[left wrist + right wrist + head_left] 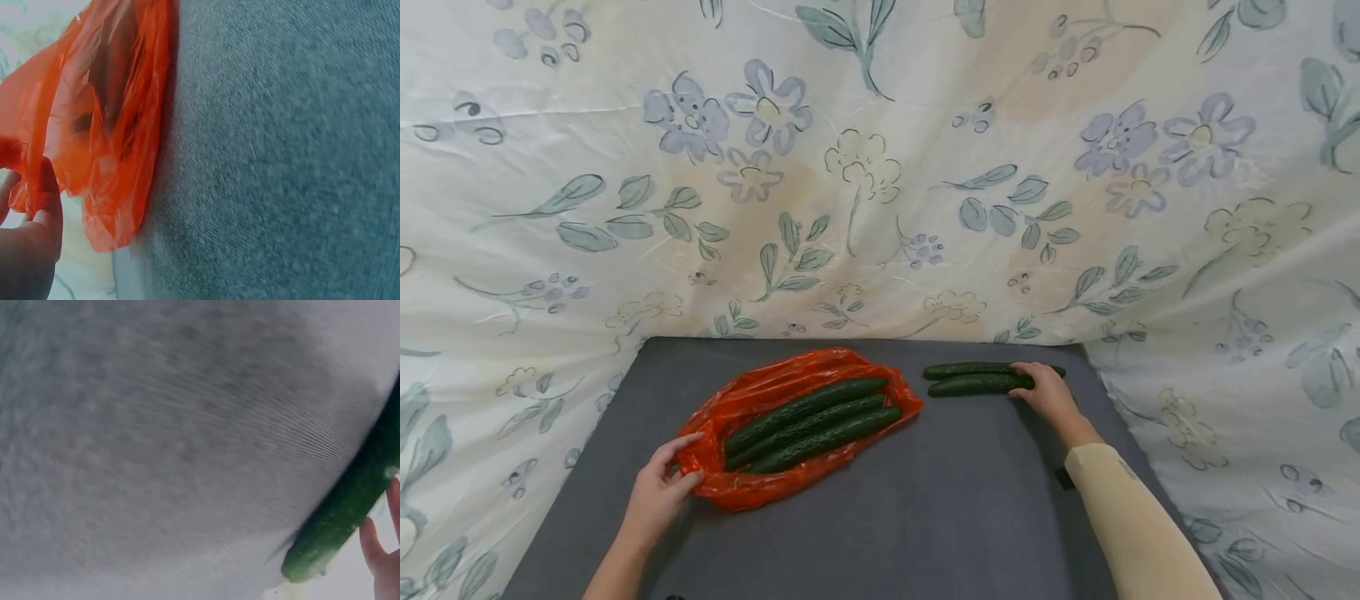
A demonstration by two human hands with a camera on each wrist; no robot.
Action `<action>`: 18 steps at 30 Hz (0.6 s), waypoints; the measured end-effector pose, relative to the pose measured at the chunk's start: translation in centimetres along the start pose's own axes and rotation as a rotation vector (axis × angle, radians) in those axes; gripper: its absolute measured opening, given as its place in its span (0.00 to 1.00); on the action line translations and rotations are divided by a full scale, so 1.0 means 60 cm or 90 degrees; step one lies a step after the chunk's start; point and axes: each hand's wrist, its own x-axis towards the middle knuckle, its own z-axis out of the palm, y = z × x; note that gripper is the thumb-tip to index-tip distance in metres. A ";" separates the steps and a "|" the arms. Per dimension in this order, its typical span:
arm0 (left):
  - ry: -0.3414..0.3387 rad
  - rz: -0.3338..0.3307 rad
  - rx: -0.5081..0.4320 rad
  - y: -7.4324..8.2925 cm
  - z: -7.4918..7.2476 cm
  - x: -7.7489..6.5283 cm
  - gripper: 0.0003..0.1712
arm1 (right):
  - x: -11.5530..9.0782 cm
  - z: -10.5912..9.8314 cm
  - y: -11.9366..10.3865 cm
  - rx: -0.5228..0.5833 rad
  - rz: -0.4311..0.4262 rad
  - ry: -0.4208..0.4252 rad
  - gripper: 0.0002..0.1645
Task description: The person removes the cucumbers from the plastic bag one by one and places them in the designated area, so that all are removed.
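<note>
While three cucumbers (808, 429) are lying in the red bag (752, 497) on the worktop (970, 500), we are noting the left hand (653, 492) pinching the bag's edge between thumb and fingers, apparently to steady it. Right of the bag, two loose cucumbers (973, 384) are lying side by side, probably for easy reaching; over their ends farther from the bag, the right hand (1051, 398) is arching, fingers touching one. Whether those fingers are gripping, we cannot tell.
</note>
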 end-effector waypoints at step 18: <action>0.003 -0.009 0.007 0.006 0.005 0.003 0.31 | -0.018 -0.055 -0.092 0.091 -0.036 0.067 0.40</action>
